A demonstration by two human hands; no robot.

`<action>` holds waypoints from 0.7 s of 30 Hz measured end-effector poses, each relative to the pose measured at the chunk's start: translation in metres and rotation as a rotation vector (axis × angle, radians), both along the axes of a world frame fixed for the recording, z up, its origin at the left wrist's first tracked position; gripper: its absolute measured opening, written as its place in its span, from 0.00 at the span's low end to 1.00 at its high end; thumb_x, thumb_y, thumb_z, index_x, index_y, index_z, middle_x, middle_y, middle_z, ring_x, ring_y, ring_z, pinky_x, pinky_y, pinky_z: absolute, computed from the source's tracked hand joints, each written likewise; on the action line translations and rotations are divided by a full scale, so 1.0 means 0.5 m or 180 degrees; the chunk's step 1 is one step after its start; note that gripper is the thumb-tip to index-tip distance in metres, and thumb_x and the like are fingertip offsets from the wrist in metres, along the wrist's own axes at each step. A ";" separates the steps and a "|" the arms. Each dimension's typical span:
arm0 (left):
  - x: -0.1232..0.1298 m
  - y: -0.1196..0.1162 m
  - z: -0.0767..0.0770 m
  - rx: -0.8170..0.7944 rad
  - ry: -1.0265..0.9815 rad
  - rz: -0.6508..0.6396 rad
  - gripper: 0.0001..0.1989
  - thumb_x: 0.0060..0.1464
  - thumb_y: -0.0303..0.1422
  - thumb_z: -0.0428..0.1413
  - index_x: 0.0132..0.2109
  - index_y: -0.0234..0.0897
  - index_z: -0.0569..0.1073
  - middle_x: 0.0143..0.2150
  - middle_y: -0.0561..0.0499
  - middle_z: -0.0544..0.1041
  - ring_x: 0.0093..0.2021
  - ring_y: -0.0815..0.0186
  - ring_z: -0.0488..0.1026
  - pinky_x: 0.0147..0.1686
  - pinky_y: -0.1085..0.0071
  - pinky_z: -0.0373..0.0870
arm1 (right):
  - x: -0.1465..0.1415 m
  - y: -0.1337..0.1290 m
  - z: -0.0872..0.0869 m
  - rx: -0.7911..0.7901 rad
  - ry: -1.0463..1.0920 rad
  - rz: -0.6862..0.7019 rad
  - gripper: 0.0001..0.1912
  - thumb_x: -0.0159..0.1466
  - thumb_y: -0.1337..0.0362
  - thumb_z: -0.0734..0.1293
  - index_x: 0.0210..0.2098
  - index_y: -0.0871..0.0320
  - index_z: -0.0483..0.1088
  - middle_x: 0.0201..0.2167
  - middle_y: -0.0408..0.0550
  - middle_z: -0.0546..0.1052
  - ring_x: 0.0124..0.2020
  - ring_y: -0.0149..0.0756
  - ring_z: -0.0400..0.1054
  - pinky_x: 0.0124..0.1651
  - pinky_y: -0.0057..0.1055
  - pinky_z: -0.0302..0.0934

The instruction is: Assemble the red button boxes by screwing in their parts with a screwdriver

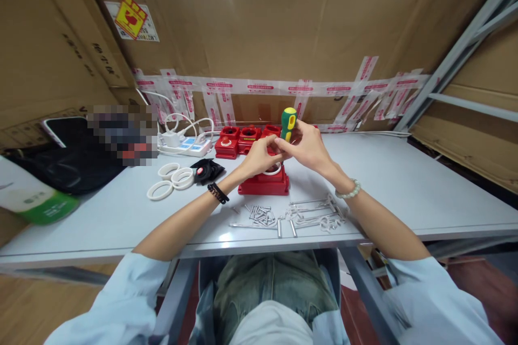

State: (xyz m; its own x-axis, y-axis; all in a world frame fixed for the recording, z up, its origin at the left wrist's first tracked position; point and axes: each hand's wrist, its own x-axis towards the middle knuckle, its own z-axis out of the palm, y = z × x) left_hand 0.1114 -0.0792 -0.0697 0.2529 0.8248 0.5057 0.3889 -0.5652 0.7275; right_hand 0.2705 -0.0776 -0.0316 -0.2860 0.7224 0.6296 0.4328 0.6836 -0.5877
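Between my hands stands a screwdriver [288, 123] with a green and yellow handle, tilted slightly from upright. The fingers of my right hand [311, 146] are closed around the lower part of its handle. My left hand [260, 159] has its fingertips pressed together just below, by the screwdriver's shaft; what they pinch is hidden. Under both hands sits a red housing [264, 186] with a white ring [273, 169] at its top, partly covered by my fingers. Several other red housings [227, 143] stand in a row behind, one bearing a red knob.
Nearer me lie loose screws [261, 215] and metal rods with cords [313, 214]. Left are white rings [160, 190], a black plastic bag [208, 171] and a power strip [194, 146] with cables. Cardboard [259, 27] walls the back; a metal frame [441, 64] rises at right.
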 end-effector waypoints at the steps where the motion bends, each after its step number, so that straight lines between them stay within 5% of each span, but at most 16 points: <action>1: -0.002 0.000 0.001 0.0008 0.0017 -0.0139 0.11 0.51 0.36 0.62 0.38 0.31 0.76 0.37 0.47 0.81 0.39 0.62 0.77 0.41 0.70 0.70 | 0.001 0.002 -0.001 0.0019 0.0012 -0.0015 0.11 0.56 0.58 0.70 0.31 0.57 0.66 0.28 0.45 0.77 0.29 0.36 0.70 0.35 0.36 0.64; 4: -0.006 0.002 0.002 -0.0168 0.0065 -0.0468 0.10 0.54 0.33 0.58 0.40 0.31 0.78 0.39 0.46 0.82 0.43 0.61 0.78 0.46 0.68 0.70 | 0.005 0.010 -0.004 -0.0038 0.0079 -0.0096 0.11 0.56 0.57 0.70 0.31 0.57 0.66 0.27 0.45 0.77 0.28 0.35 0.69 0.33 0.36 0.64; 10: 0.000 0.001 -0.001 -0.0112 -0.0021 -0.0028 0.11 0.49 0.36 0.63 0.30 0.32 0.74 0.29 0.50 0.78 0.31 0.66 0.73 0.36 0.71 0.69 | 0.005 0.009 -0.005 -0.0059 0.0116 -0.0056 0.10 0.57 0.58 0.70 0.32 0.58 0.69 0.28 0.46 0.77 0.29 0.35 0.70 0.33 0.34 0.63; 17: -0.002 0.002 -0.001 -0.0117 0.0114 -0.0433 0.09 0.55 0.32 0.57 0.41 0.31 0.77 0.40 0.45 0.82 0.41 0.61 0.78 0.45 0.68 0.71 | 0.004 0.007 -0.005 -0.0054 0.0158 -0.0011 0.09 0.58 0.59 0.68 0.32 0.58 0.69 0.28 0.46 0.78 0.29 0.34 0.71 0.34 0.34 0.63; 21: 0.001 0.001 -0.001 -0.0228 0.0109 -0.0068 0.09 0.51 0.34 0.61 0.34 0.31 0.78 0.32 0.47 0.81 0.34 0.63 0.77 0.39 0.69 0.70 | 0.003 0.008 -0.005 -0.0046 0.0148 -0.0020 0.08 0.56 0.60 0.69 0.31 0.58 0.69 0.28 0.45 0.78 0.29 0.34 0.71 0.33 0.33 0.63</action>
State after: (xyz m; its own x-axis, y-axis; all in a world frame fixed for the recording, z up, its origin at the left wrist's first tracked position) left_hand 0.1120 -0.0785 -0.0702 0.2872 0.8528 0.4363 0.4026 -0.5207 0.7528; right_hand 0.2720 -0.0736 -0.0341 -0.2521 0.7332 0.6316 0.4090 0.6723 -0.6171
